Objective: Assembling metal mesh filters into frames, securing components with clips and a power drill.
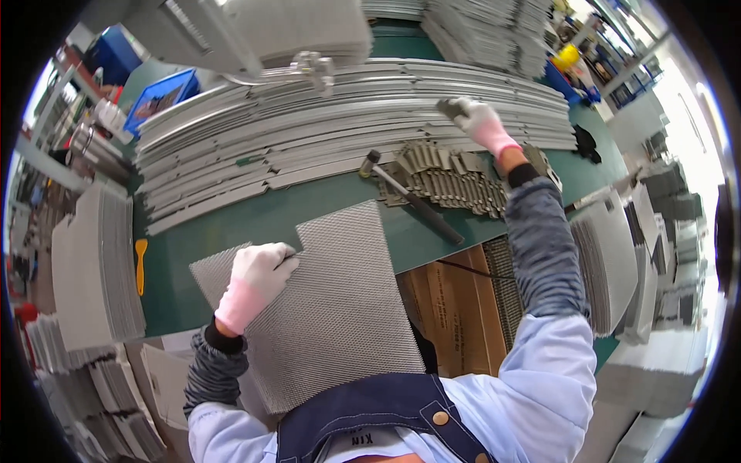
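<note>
A silvery metal mesh sheet (340, 309) with a notched far edge leans from the table's front edge toward my body. My left hand (258, 279), in a white and pink glove, is closed on the sheet beside its notch. Something small and dark shows at its fingertips, too little to name. Farther off to the right, my gloved right hand (480, 123) pinches a small grey metal clip (450, 109) above the long metal strips (347, 116). Below that hand lies a pile of similar metal clips (448, 176). A hammer (413, 198) rests beside the pile, its dark handle pointing toward me.
Stacked grey panels stand at the left (93, 266) and right (606, 262). A yellow scraper (141, 266) lies on the green table (324, 193) at the left. A blue bin (160, 100) sits farther back. An open cardboard box (451, 309) is below the front edge.
</note>
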`<state>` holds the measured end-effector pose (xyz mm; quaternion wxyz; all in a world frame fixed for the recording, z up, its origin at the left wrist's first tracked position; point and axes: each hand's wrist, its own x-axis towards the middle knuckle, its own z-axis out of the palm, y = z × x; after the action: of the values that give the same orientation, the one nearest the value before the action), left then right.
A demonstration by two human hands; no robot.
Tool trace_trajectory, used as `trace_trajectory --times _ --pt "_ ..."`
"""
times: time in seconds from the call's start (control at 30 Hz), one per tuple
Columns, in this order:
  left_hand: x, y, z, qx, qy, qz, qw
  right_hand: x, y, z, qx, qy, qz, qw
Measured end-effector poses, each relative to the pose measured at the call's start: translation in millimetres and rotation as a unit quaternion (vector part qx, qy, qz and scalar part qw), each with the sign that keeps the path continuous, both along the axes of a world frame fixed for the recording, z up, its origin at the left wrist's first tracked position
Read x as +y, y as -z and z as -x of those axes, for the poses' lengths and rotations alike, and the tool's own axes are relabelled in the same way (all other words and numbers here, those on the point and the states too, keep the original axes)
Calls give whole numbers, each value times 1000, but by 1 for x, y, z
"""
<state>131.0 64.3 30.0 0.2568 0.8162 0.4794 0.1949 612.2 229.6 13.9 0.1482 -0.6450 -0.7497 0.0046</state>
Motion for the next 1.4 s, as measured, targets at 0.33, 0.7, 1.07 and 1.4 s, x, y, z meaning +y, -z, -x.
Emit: trace_trajectory --times 0.33,0.7,1.07,1.4 --pt "-23 54 -1 41 -30 -114 992 -85 -44 233 299 -275 158 900" --pt "-39 58 14 135 -2 -179 975 -80 -19 332 193 -230 414 859" --pt "-27 50 27 64 43 -190 979 -69 -8 336 138 -332 458 813" --pt "34 1 76 -14 61 220 974 -92 -23 326 190 -319 429 823"
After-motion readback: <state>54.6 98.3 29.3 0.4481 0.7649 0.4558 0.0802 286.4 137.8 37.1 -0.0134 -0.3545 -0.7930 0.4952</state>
